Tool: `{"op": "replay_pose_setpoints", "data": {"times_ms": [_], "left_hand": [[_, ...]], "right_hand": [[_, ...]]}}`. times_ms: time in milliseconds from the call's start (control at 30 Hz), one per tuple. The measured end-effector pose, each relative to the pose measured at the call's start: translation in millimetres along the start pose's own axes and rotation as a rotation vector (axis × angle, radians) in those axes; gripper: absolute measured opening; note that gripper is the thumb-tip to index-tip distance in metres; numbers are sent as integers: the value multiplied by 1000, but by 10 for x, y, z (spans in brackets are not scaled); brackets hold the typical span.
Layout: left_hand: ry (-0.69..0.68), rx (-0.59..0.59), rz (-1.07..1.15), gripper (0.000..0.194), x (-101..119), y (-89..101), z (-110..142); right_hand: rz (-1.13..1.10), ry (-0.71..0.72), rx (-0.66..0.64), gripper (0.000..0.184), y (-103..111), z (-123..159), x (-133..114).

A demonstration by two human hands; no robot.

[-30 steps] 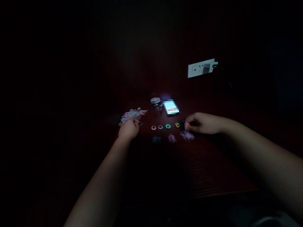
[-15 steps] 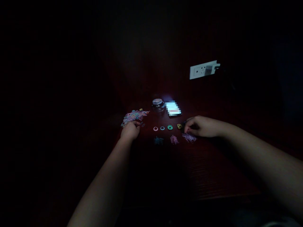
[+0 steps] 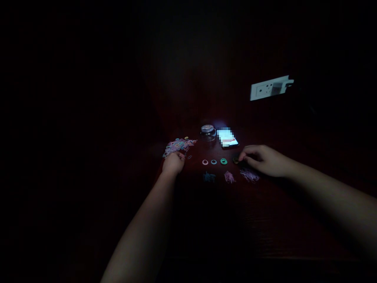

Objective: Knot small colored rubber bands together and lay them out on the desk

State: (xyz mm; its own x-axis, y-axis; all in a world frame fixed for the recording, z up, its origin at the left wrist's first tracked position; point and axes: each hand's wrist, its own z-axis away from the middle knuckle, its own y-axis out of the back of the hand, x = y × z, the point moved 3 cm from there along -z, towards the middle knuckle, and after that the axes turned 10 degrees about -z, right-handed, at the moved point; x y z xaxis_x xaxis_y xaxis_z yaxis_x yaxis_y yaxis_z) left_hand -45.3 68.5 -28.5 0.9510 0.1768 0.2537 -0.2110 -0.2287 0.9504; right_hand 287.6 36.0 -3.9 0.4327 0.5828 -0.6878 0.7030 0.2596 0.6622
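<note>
Sideways brush by right hand [image 3: 264,160] could mix yellow bands [image 3: 235,160] into purple bands [image 3: 249,175]; can't tell what its fingers [image 3: 244,153] or left hand's [image 3: 173,163] grip

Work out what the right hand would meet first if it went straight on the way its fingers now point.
Most likely the small pile of yellow bands, just ahead of the right hand; in this dim view I cannot tell whether they already touch. The green bands lie beyond.
</note>
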Motion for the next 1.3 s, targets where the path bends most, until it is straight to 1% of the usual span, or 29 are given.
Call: {"op": "replay_pose_setpoints", "data": {"times_ms": [167,367,700,867,1033,1200,1300], "left_hand": [[11,22,8,14,-10,6,5],[-11,55,56,13,-20,2,-26],[-47,97,166,20,-53,-42,-65],[-49,119,197,19,-44,-22,-46],[-54,117,217,19,-32,-38,-53],[-84,121,238,18,-20,-63,-63],[-134,128,276,18,46,-48,-35]], "right_hand": [[-52,-22,90,18,-4,-6,28],[-23,-39,200,22,29,-12,55],[-13,-51,241,22,29,-7,51],[-10,-35,249,22,29,-6,52],[-21,-49,263,22,28,-2,56],[-14,-36,279,22,34,-4,55],[-19,-37,285,22,31,-4,50]]}}
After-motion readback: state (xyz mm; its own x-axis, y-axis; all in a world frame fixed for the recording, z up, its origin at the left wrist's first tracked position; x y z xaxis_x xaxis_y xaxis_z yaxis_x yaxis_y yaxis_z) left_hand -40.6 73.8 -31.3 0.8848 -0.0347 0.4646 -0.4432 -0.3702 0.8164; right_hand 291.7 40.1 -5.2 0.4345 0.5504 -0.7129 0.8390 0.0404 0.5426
